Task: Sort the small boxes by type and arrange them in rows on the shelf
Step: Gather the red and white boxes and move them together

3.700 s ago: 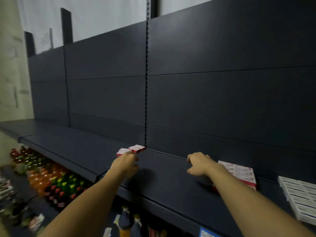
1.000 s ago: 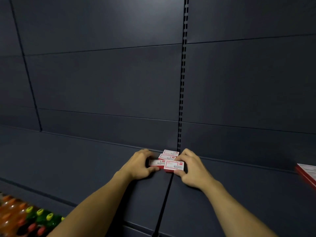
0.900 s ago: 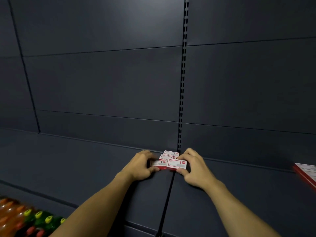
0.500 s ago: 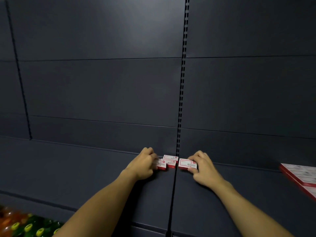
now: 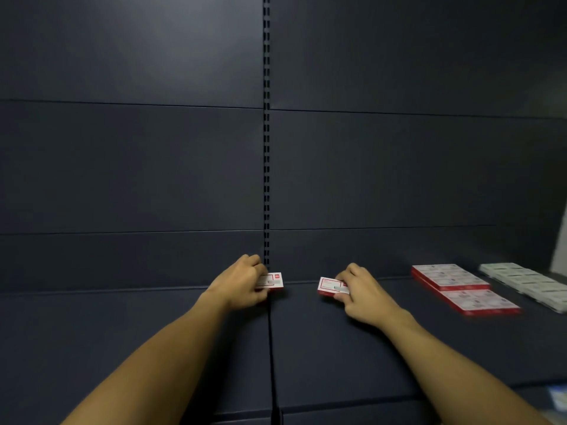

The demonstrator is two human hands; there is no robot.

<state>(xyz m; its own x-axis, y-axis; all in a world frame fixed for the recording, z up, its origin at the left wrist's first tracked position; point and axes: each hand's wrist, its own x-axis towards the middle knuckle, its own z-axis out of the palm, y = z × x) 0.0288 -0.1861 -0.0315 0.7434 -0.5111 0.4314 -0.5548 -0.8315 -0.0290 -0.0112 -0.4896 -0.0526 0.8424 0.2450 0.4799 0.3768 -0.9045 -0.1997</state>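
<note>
My left hand [image 5: 241, 283] grips small red-and-white boxes [image 5: 274, 281] at the back of the dark shelf [image 5: 337, 357], by the slotted upright. How many boxes it covers is hidden by the fingers. My right hand [image 5: 360, 291] pinches another small red-and-white box [image 5: 329, 286] a little to the right, apart from the left one. Both boxes lie flat on the shelf surface.
To the right lie rows of red-and-white boxes [image 5: 460, 286], several of them, and further right a block of pale grey-white boxes [image 5: 527, 283]. The slotted upright [image 5: 266, 148] divides the dark back panels. A seam [image 5: 271, 348] splits the shelf between my arms.
My right hand has drawn one box rightward, away from the cluster under my left hand. The view has swung right, bringing the sorted rows into sight.
</note>
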